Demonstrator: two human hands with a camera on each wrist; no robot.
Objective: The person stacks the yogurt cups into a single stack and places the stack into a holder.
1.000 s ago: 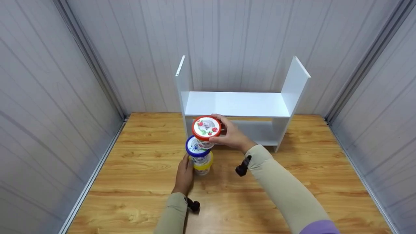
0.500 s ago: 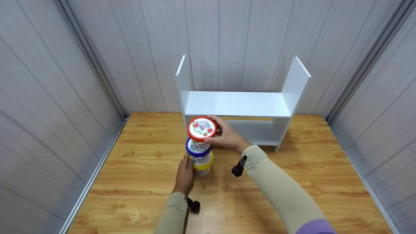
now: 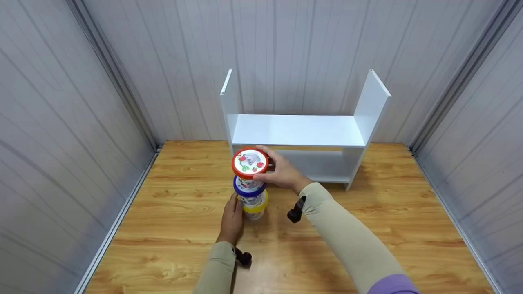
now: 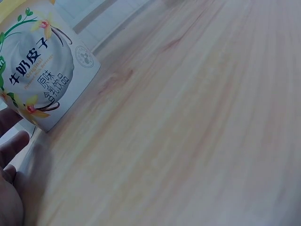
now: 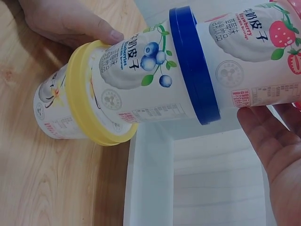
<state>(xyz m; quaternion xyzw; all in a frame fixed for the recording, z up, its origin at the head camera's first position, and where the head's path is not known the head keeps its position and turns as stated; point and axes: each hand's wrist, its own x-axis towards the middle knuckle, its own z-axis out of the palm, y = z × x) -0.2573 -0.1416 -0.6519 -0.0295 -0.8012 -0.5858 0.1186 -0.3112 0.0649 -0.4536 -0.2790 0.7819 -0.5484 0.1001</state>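
Three printed milk drink cups stand in a stack on the wooden table. At the bottom is the yellow-lidded cup (image 3: 255,210), and on its lid sits the blue-lidded blueberry cup (image 5: 141,77). The red-lidded strawberry cup (image 3: 250,163) is on top, its base at the blue lid (image 5: 195,66). My right hand (image 3: 282,171) grips this strawberry cup from the right, thumb in front and fingers behind. My left hand (image 3: 232,220) rests upright on the table against the left side of the lower cups, fingers extended. In the left wrist view, its fingertips (image 4: 14,146) are beside the yellow-lidded cup.
Just behind the stack stands a white two-level shelf (image 3: 298,128) with tall side panels. Pale panelled walls (image 3: 294,53) close in the wooden table (image 3: 163,228) at the back and both sides.
My right hand has moved the strawberry cup left and slightly down, over the blue lid. The left hand and the two lower cups have stayed in place.
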